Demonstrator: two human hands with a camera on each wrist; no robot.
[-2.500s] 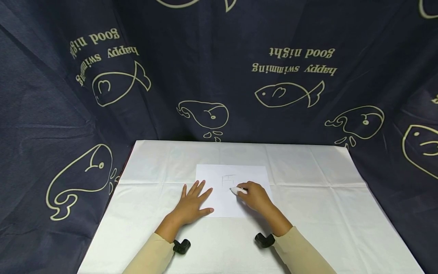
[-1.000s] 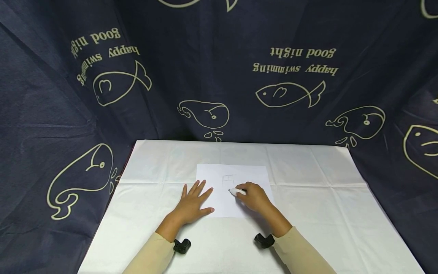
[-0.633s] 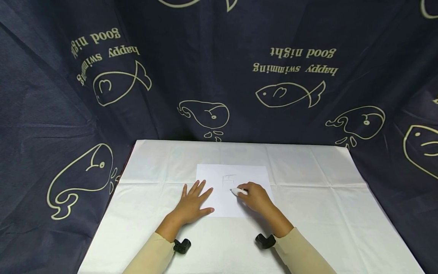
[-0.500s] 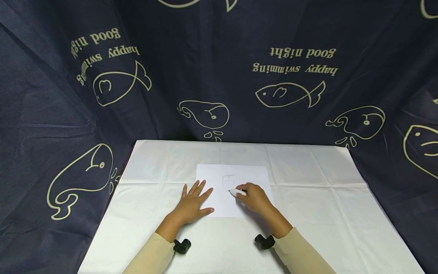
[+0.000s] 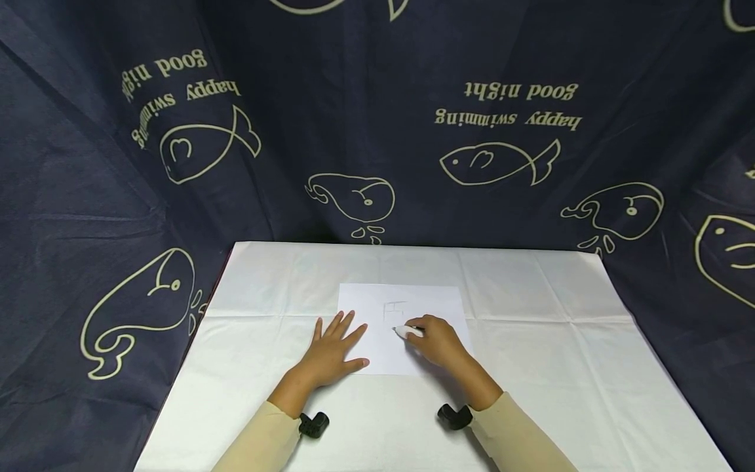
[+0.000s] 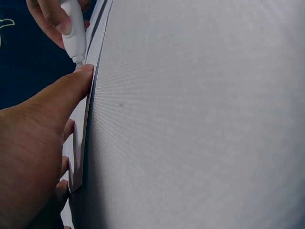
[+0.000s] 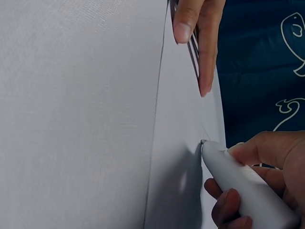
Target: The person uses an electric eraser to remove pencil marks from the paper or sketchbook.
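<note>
My left hand (image 5: 326, 354) lies flat with fingers spread, pressing the left side of a white sheet of paper (image 5: 366, 295). Thin grey strokes (image 5: 394, 310) show near the middle of the sheet. My right hand (image 5: 439, 339) pinches a white correction pen (image 7: 238, 183) between thumb and fingers. The pen has a thick, tapered body and a small metal tip. That tip is right at the paper, just below the strokes. In the left wrist view, the pen (image 6: 74, 31) is seen beyond the left thumb (image 6: 76, 86).
A white cloth (image 5: 531, 367) with fold creases covers the table. Behind it hangs a dark blue curtain (image 5: 413, 216) printed with pale fish, whales and lettering. Black camera mounts sit at the left wrist (image 5: 314, 425) and right wrist (image 5: 454, 417).
My right hand has made small back-and-forth moves with the correction pen, its tip now slightly left of where it was 2.5 seconds ago. The left hand and paper have stayed in place.
</note>
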